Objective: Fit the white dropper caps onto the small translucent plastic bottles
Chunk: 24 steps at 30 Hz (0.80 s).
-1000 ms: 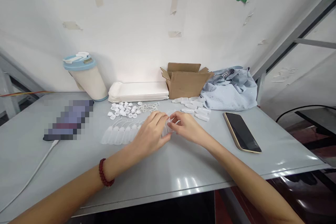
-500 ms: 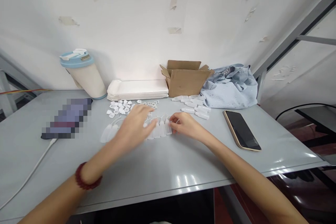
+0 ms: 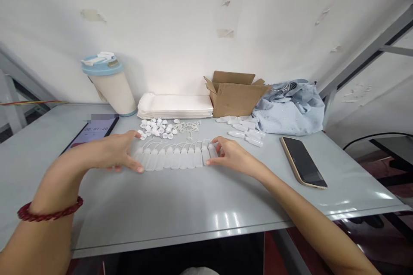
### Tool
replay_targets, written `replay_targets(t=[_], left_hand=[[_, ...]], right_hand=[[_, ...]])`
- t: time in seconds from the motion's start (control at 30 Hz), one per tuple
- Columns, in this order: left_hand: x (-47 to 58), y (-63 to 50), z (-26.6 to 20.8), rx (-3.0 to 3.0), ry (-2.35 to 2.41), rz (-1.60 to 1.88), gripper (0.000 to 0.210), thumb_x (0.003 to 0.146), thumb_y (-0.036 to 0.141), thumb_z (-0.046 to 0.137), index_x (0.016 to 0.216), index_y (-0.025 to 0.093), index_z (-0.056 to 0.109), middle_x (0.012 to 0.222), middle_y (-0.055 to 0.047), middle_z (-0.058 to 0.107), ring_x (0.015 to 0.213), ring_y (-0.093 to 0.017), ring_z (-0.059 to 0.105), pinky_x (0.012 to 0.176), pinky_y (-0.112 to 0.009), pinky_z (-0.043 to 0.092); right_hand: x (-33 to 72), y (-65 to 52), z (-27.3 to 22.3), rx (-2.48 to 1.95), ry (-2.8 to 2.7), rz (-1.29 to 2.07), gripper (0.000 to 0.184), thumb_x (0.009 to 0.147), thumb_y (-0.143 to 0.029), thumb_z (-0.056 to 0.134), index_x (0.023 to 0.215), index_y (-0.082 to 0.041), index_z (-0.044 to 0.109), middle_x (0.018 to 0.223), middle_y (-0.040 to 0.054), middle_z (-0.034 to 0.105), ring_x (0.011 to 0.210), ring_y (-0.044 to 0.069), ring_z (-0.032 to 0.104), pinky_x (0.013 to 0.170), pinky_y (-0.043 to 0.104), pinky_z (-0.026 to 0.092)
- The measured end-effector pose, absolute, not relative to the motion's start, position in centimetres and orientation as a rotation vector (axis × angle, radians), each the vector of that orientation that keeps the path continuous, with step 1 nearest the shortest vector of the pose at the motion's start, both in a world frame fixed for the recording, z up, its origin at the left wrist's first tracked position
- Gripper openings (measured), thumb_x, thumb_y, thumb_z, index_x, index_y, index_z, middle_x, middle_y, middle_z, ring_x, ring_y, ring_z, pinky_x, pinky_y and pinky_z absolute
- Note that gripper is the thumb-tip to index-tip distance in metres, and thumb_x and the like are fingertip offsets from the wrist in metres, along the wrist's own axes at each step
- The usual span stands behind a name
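A row of small translucent plastic bottles (image 3: 176, 157) lies side by side on the grey table, thin pale tubes or straps curving from their tops. At the row's left end is my left hand (image 3: 112, 151), thumb and fingers spread, the thumb against the end bottle. My right hand (image 3: 232, 154) cups the right end, thumb near the bottle bottoms and index finger near the tops, touching the last bottles. White caps (image 3: 158, 128) lie heaped just behind the row, beside a tangle of small whitish plastic pieces (image 3: 189, 127). Several loose clear bottles (image 3: 247, 129) rest behind my right hand.
Along the wall stand a cream tumbler (image 3: 114, 90) with a blue lid, a stack of white packets (image 3: 176, 106), an open cardboard box (image 3: 237, 99) and a light blue cloth (image 3: 292, 109). One phone (image 3: 303, 161) lies at right; another showing a timer (image 3: 97, 131) is at left.
My left hand has swung left from over the row to its left end. Bottles that stood apart at left now lie in one close row. My right hand stays at the right end.
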<state>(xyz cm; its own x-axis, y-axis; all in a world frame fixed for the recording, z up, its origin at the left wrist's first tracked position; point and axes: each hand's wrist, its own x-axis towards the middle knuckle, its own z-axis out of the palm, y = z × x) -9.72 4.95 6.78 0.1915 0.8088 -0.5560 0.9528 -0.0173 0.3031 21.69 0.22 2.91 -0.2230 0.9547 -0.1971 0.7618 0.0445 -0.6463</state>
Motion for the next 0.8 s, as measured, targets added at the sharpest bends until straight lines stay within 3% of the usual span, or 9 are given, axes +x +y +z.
replay_targets(t=[0.13,0.27,0.43,0.63,0.8], left_hand=[[-8.4,4.6,6.4,1.894,1.636,-0.390,0.091,0.067,0.043,0.062,0.139,0.012,0.016,0.067,0.002,0.059,0.058,-0.022,0.060,0.050,-0.026,0.044],[-7.3,4.4,6.6,1.930,1.701,-0.470,0.087,0.067,0.044,0.061,0.135,0.010,0.020,0.087,-0.009,0.063,0.060,-0.021,0.062,0.050,-0.027,0.046],[-7.0,4.5,6.7,1.923,1.762,-0.475,0.085,0.068,0.048,0.060,0.134,0.012,0.021,0.113,-0.019,0.055,0.060,-0.019,0.062,0.052,-0.028,0.047],[-7.4,4.2,6.4,2.058,1.736,-0.410,0.072,0.075,0.049,0.052,0.130,0.011,0.028,0.105,-0.018,0.059,0.058,-0.020,0.060,0.050,-0.027,0.043],[-6.9,3.7,6.4,2.206,1.781,-0.451,0.069,0.071,0.057,0.055,0.121,0.012,0.039,0.101,-0.018,0.063,0.084,-0.033,0.061,0.059,-0.032,0.043]], right_hand=[[21.5,0.0,2.7,-1.750,-2.094,0.935,0.076,0.066,-0.049,0.074,0.127,-0.015,0.044,0.096,0.0067,0.057,0.083,0.020,0.055,0.067,0.029,0.043],[21.0,-0.3,3.0,-1.784,-2.115,0.917,0.081,0.066,-0.043,0.076,0.132,-0.016,0.038,0.102,0.0090,0.055,0.089,0.023,0.055,0.073,0.032,0.044],[20.2,-0.8,2.9,-1.835,-2.125,0.818,0.078,0.070,-0.039,0.075,0.133,-0.014,0.036,0.116,0.0139,0.050,0.096,0.026,0.055,0.077,0.035,0.044],[20.1,-0.8,1.9,-1.808,-2.122,0.733,0.074,0.073,-0.039,0.072,0.132,-0.015,0.035,0.119,0.0153,0.048,0.099,0.027,0.056,0.080,0.038,0.044],[20.1,-0.9,1.8,-1.790,-2.131,0.704,0.072,0.074,-0.041,0.072,0.131,-0.017,0.035,0.118,0.0144,0.047,0.102,0.029,0.056,0.080,0.038,0.045]])
